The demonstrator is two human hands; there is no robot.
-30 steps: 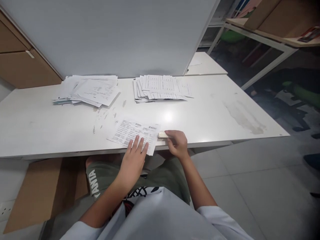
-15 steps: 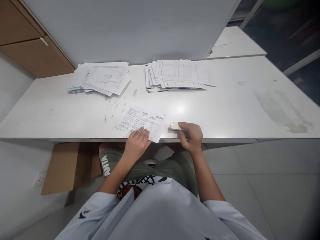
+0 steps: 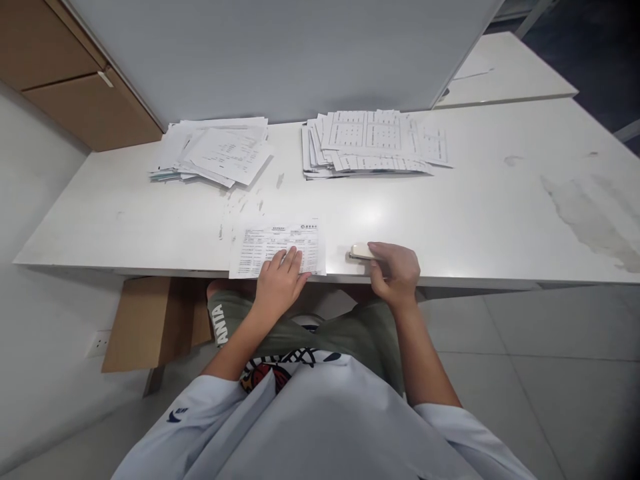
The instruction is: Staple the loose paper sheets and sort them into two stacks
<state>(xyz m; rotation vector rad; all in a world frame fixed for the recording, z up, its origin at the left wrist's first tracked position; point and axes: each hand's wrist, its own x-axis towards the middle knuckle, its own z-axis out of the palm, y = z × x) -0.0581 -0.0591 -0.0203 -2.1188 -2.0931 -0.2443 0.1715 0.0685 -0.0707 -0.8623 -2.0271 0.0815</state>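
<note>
A printed sheet (image 3: 253, 250) with rows of small text lies at the front edge of the white desk, roughly square to it. My left hand (image 3: 279, 283) rests on its lower part, fingers stretched out and flat on the paper. To the right of the sheet, my right hand (image 3: 399, 273) holds a small cream-coloured stapler (image 3: 361, 251) between thumb and fingers. The stapler points left, low over the desk or on it, apart from the sheet. Whether more sheets lie under the top one, I cannot tell.
Two piles of papers stand at the back of the desk (image 3: 450, 227): a left pile (image 3: 227, 153) and a right pile (image 3: 370, 143), by the grey upright panel (image 3: 290, 60). Brown cabinet doors (image 3: 85, 107) are at upper left. An open cardboard box (image 3: 143, 320) sits below the desk.
The sheet has turned from slanted to nearly square with the desk edge, my left hand still on it. My right hand still holds the stapler. The view has shifted slightly.
</note>
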